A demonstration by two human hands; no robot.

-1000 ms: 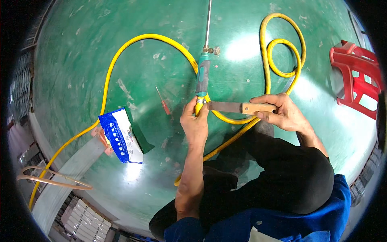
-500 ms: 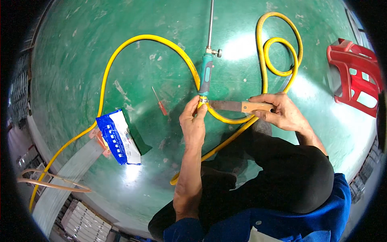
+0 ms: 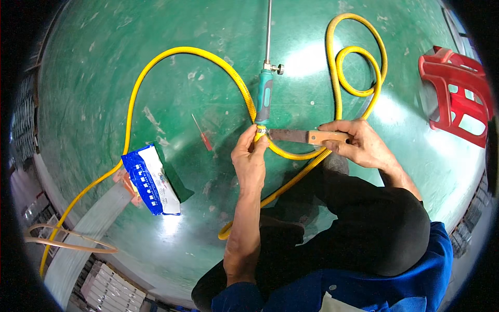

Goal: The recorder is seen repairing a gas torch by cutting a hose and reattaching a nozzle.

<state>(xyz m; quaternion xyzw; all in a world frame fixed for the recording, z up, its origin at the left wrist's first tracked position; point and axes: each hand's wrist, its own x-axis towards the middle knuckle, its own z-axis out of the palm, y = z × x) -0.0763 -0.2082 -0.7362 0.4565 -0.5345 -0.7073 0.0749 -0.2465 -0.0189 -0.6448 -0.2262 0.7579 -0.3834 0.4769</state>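
Observation:
My left hand (image 3: 250,156) pinches the yellow corrugated hose (image 3: 259,136) between thumb and fingers, just below a metal hose clamp (image 3: 261,130). Directly above the clamp, the hose joins the green and grey handle of a gas torch (image 3: 264,99), whose thin metal tube points away from me. A knob (image 3: 280,69) sticks out on the torch's right side. In my right hand (image 3: 364,144) is a flat-bladed knife (image 3: 291,135) by its wooden handle, the dark blade lying level to the left. Its tip meets the clamp; exactly how it touches there is too small to tell.
A small red-handled screwdriver (image 3: 207,143) lies left of the hands on the green floor (image 3: 208,171). Farther left is a blue and white packet (image 3: 152,179). Loops of hose lie at the upper right, near a red plastic stool (image 3: 452,93). My bent knee (image 3: 395,229) is below.
The whole view has shifted slightly. Both hands keep their grips, and the knife blade stays at the clamp.

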